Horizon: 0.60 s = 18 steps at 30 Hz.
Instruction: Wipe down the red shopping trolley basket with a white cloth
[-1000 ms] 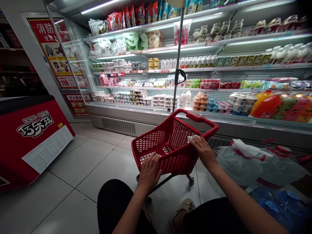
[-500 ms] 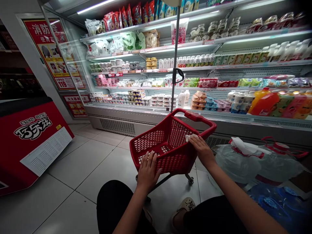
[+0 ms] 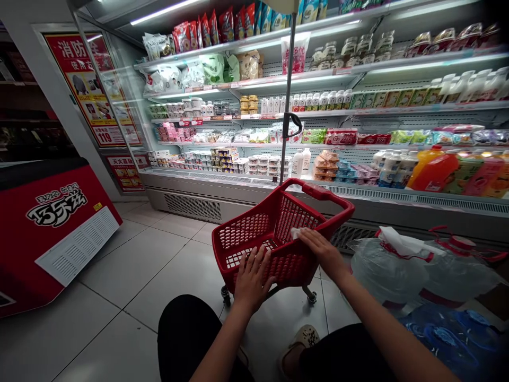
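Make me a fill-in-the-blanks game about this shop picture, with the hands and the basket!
1. The left hand rests flat on the near wall of the ____ basket.
2. The right hand holds a ____ cloth against the basket's rim.
3. The basket stands on small ____ on the tiled floor.
4. The clear water jugs are on the person's ____ side.

Missing words: red, white, wheels, right.

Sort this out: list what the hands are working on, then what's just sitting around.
In hand:
red basket cart, braced by the left hand
white cloth, pressed on its rim by the right hand

Lying about:
water jugs
red freezer
chilled shelves
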Tool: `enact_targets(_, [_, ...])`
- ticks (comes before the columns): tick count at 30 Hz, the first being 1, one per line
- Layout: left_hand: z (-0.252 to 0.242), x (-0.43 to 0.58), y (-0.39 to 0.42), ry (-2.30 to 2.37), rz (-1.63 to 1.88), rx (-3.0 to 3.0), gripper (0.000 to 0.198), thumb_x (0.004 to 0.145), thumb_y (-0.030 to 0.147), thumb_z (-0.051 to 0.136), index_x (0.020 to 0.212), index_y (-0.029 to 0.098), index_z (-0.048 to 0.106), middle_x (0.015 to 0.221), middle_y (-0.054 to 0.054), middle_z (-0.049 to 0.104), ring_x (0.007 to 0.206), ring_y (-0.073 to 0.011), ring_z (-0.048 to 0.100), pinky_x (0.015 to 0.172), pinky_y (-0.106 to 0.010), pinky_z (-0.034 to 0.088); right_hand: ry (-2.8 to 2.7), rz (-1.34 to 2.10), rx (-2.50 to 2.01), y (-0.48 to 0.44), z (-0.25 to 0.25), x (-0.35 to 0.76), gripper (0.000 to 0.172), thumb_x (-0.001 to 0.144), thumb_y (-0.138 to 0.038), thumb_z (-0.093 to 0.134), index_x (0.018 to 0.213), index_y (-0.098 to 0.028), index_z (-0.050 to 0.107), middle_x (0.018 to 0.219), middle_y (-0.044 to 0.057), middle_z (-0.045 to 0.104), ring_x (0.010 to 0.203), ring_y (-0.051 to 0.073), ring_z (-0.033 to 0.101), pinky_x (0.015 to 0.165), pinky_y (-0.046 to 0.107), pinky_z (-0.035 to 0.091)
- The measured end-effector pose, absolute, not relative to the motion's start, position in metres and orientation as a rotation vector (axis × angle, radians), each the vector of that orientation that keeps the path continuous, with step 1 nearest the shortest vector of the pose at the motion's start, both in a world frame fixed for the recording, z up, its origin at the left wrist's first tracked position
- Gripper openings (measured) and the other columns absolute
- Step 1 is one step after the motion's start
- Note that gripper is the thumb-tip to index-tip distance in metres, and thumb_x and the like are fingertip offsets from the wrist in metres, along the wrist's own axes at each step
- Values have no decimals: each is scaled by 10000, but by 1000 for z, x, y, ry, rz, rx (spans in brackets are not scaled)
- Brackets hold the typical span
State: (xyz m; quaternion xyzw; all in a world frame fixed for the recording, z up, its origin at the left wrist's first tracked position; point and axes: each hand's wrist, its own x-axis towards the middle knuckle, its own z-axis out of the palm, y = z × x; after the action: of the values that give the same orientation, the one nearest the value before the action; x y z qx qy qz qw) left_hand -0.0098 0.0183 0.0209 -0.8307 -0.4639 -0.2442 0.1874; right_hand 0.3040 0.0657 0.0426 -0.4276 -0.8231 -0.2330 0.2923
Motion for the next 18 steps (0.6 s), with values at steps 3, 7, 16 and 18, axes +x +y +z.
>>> enact_targets(3, [21, -6, 17, -1307, -709, -2353, 755, 1050, 502, 477, 1692, 286, 143, 1736, -18, 260, 1597, -271, 254, 1298, -513, 210, -2083, -647, -1219, 71, 44, 319, 732, 982, -50, 361, 1673, -271, 264, 1607, 53, 508, 1505, 238, 441, 1248, 514, 401])
enact_targets(7, [19, 0, 15, -1301, -718, -2375, 776, 1042, 537, 475, 1692, 269, 147, 1737, -26, 262, 1596, -271, 252, 1304, -509, 191, -2055, -655, -1220, 71, 32, 296, 732, 972, -59, 385, 1672, -239, 271, 1577, 67, 544, 1494, 247, 456, 1249, 511, 396])
enact_targets(16, [22, -1, 13, -1269, -692, -2364, 797, 1032, 516, 505, 1693, 265, 139, 1729, -30, 288, 1585, -261, 278, 1295, -480, 223, -2353, -708, -1057, 68, 57, 302, 804, 962, 2, 356, 1672, -349, 220, 1603, -60, 511, 1440, 161, 518, 1270, 426, 356])
enact_targets(18, [22, 0, 12, -1271, -697, -2363, 798, 1031, 512, 507, 1694, 263, 138, 1728, -30, 292, 1583, -261, 281, 1294, -477, 226, -2357, -714, -1036, 71, 60, 307, 792, 963, -4, 370, 1667, -344, 243, 1590, -58, 529, 1418, 159, 540, 1262, 417, 368])
